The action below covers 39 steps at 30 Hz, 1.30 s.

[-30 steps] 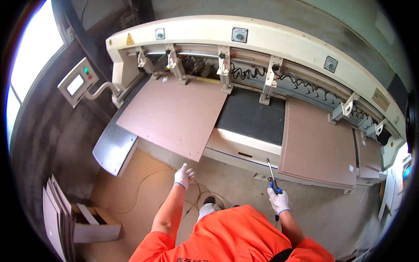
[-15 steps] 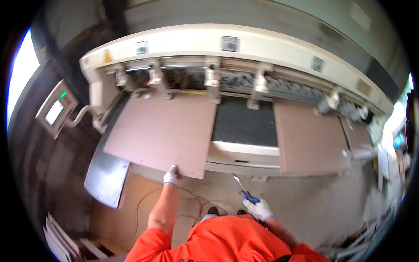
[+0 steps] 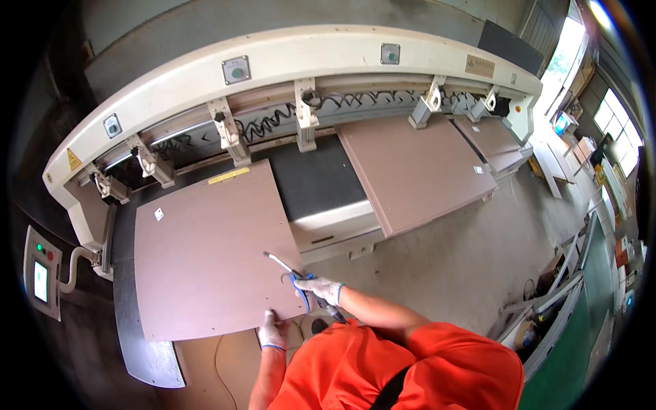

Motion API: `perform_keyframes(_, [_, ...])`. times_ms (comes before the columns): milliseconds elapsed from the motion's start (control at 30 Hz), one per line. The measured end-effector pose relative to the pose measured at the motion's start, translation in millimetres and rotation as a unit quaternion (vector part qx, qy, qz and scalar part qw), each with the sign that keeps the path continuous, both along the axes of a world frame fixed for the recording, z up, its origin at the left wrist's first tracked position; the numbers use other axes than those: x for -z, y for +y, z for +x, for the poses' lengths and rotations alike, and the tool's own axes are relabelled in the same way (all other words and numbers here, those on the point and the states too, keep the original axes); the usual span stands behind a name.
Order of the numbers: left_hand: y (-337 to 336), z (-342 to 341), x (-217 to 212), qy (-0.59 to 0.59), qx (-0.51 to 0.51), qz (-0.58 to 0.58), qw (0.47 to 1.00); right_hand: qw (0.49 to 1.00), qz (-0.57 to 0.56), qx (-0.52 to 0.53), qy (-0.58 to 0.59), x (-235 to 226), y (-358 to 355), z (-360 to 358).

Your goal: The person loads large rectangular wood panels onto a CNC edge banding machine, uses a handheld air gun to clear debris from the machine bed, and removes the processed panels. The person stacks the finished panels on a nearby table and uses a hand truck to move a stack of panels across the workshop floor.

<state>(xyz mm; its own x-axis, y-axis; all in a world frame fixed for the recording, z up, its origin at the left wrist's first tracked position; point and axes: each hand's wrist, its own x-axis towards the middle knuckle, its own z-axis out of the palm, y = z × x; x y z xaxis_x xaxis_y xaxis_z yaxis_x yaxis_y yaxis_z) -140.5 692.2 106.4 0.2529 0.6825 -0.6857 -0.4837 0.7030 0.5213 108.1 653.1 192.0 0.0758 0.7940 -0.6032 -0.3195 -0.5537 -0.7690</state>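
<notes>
A large brown-pink panel (image 3: 212, 260) lies on the machine's dark bed, with a yellow strip (image 3: 228, 175) near its far edge and a small white label (image 3: 159, 214) near its far left corner. My left hand (image 3: 272, 332), in a white glove, grips the panel's near edge, thumb on top; its other fingers are hidden underneath. Held in my gloved right hand (image 3: 321, 290) is an air blow gun (image 3: 301, 278) with a blue and black handle. Its thin metal nozzle points up and left, above the panel's right near part.
The long cream machine (image 3: 287, 58) spans the far side, with several clamps (image 3: 305, 123) along it. Another brown panel (image 3: 417, 171) lies to the right. A control screen (image 3: 42, 277) stands at left. Metal frames and a green board (image 3: 560, 348) are at lower right. A hose (image 3: 220, 369) trails below.
My view has turned to the right. The left panel has come away from the clamps toward me, with my left hand at its near edge. My right hand has raised the blow gun over the panel.
</notes>
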Motion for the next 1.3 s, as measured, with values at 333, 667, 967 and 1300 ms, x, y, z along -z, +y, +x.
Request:
perform_keyframes(333, [72.4,-309.0,-14.6,0.130,-0.236,0.056,0.961,0.973,-0.064,0.197,-0.096,-66.0,-121.6,83.4])
perform_keyframes(667, [49.8,-168.2,6.8,0.133,-0.149,0.073,0.977,0.911,-0.043,0.381,-0.150,-85.3,-278.3,170.4])
perform_keyframes(967, [-36.5,33.8,-44.4,0.006,-0.026,0.070,0.997,0.845,-0.150,0.467,-0.214,-70.7,-381.7,373.8])
perform_keyframes(1300, [-96.8,280.0,-83.7,0.070,0.101,0.109,0.986,0.695,0.022,0.661,-0.282,-40.6,-409.1,609.9])
